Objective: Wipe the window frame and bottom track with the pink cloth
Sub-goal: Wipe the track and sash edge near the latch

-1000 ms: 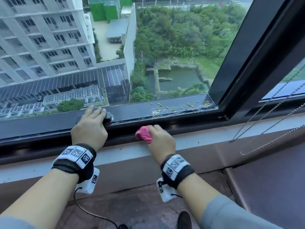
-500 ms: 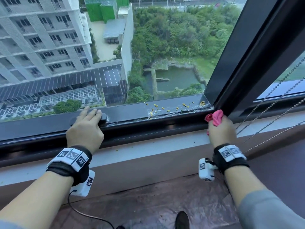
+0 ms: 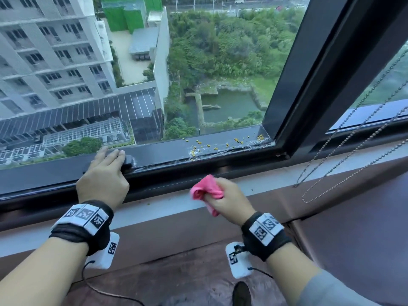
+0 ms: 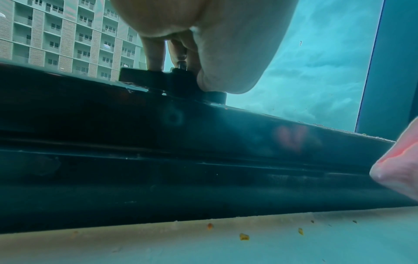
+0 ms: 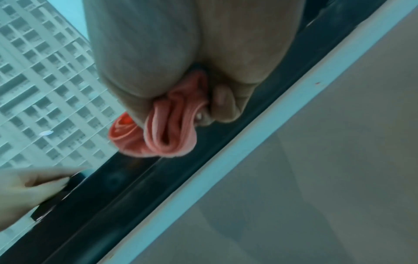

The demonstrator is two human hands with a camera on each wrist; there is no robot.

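The pink cloth (image 3: 205, 188) is bunched in my right hand (image 3: 229, 199), which grips it in front of the dark bottom track (image 3: 172, 175), at the edge of the white sill strip (image 3: 271, 184). The right wrist view shows the cloth (image 5: 167, 132) folded between curled fingers (image 5: 224, 96), close over the track (image 5: 135, 187); I cannot tell whether it touches. My left hand (image 3: 103, 173) rests with its fingers laid over a black window handle (image 3: 128, 161) on the frame's lower rail (image 4: 90, 110). The frame's dark upright (image 3: 309, 85) rises at the right.
Yellow crumbs (image 3: 220, 144) lie scattered on the outer ledge near the right corner, and a few (image 4: 244, 236) sit on the white sill. Bead chains (image 3: 353, 155) hang over the sill at the right. A brown padded surface (image 3: 176, 272) lies below the sill.
My right hand swept the cloth right to the frame's corner, then came back left to the middle of the track. The left hand stayed on the handle.
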